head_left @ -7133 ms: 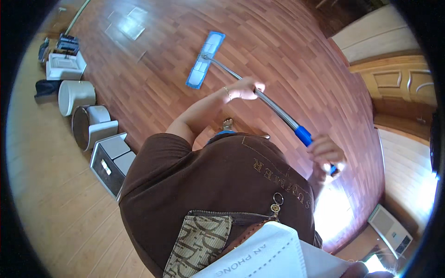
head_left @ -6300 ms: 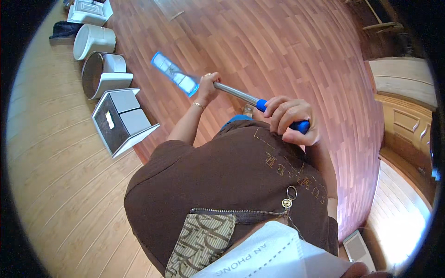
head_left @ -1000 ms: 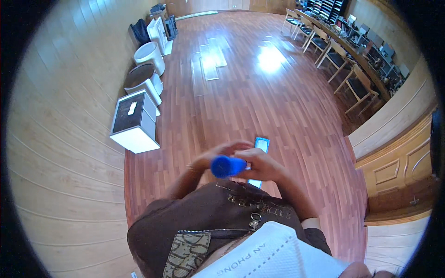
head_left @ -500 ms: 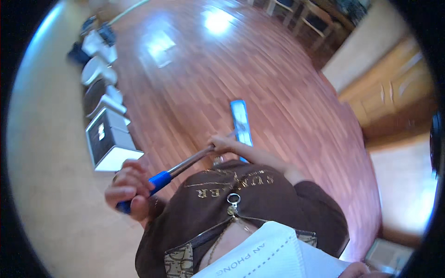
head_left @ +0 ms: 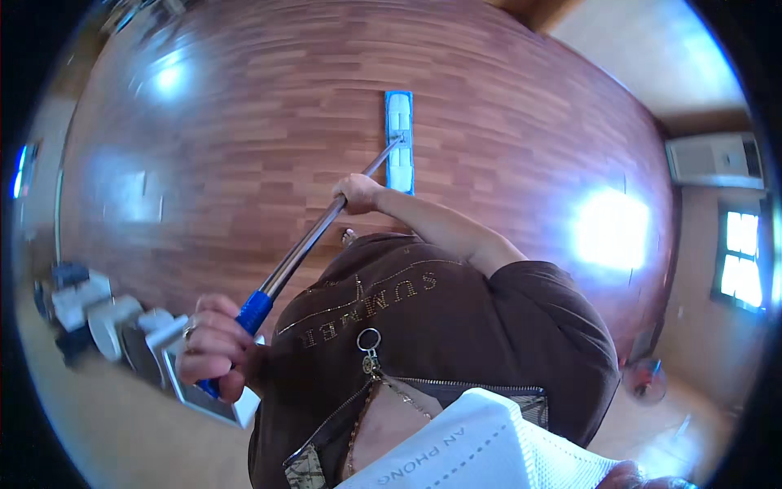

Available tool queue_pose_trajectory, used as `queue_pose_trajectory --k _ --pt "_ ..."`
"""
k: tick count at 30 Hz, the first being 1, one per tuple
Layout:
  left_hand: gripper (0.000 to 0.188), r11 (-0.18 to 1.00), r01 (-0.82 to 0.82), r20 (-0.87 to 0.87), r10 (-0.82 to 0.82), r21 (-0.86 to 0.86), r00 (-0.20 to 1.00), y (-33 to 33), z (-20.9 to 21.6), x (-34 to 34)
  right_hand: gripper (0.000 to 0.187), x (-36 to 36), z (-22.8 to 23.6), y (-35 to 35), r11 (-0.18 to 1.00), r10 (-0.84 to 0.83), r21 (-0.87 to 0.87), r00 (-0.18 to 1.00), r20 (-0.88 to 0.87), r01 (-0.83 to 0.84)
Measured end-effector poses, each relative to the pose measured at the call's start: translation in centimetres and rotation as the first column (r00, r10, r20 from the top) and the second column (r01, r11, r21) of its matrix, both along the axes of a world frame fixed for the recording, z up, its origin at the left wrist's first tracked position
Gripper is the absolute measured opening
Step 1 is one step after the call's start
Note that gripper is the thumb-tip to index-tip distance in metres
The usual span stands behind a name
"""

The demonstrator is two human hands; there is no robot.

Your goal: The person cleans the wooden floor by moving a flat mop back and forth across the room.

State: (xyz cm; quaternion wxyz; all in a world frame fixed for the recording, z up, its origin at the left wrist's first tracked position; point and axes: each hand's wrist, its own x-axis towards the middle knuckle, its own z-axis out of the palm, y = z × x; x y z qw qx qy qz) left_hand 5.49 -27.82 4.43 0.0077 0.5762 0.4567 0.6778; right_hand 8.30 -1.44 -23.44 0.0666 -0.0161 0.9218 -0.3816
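Note:
I hold a flat mop with both hands. Its metal pole [head_left: 303, 248] slants from the lower left up to the mop head [head_left: 399, 171], a long white plate with a blue pad edge lying on the wooden floor [head_left: 489, 122]. My left hand [head_left: 216, 344] is closed around the blue grip [head_left: 255, 312] at the pole's upper end, and a ring shows on one finger. Further down, my right hand [head_left: 358, 194] wraps around the metal pole, its arm reaching across in front of my brown top [head_left: 456, 326].
At the lower left, white boxes and round containers [head_left: 114, 322] line the wall. A white cabinet-like unit [head_left: 713, 160] stands at the far right, near a bright window [head_left: 740, 257]. A reddish round object [head_left: 645, 381] sits at the lower right. Light glares off the floor.
My view has swung to the right, so the row of boxes now sits lower left. The mop head lies farther out ahead of me. Both hands have kept their hold on the mop.

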Motion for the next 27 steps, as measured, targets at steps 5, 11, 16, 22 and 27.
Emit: queue_pose_trajectory --k 5,11,16,22,27 --pt "0.019 0.908 0.364 0.01 -0.37 -0.209 0.929 7.3 -1.5 -4.4 0.008 4.7 -2.1 6.9 0.944 -0.329 0.014 0.942 -0.069 0.33" --pt "0.017 0.735 0.647 0.177 -0.622 -0.202 0.762 18.0 -4.2 -3.7 0.007 15.2 -4.9 12.0 0.705 -0.697 0.105 0.713 -0.081 0.701" --pt "0.012 0.502 0.808 0.303 -0.753 -0.309 0.584 24.4 -5.9 -2.5 0.009 24.1 -6.8 11.5 0.455 -0.875 -0.005 0.446 -0.189 0.89" --pt "0.011 0.193 0.866 0.426 -0.808 -0.462 0.408 29.2 -7.9 1.1 0.014 32.6 -8.8 6.7 0.056 -0.989 0.088 0.067 -0.13 0.994" --pt "0.015 -0.098 0.866 0.534 -0.819 -0.49 0.209 31.8 -10.3 4.8 0.023 38.1 -10.9 -0.4 -0.231 -0.963 0.107 -0.211 -0.168 0.967"
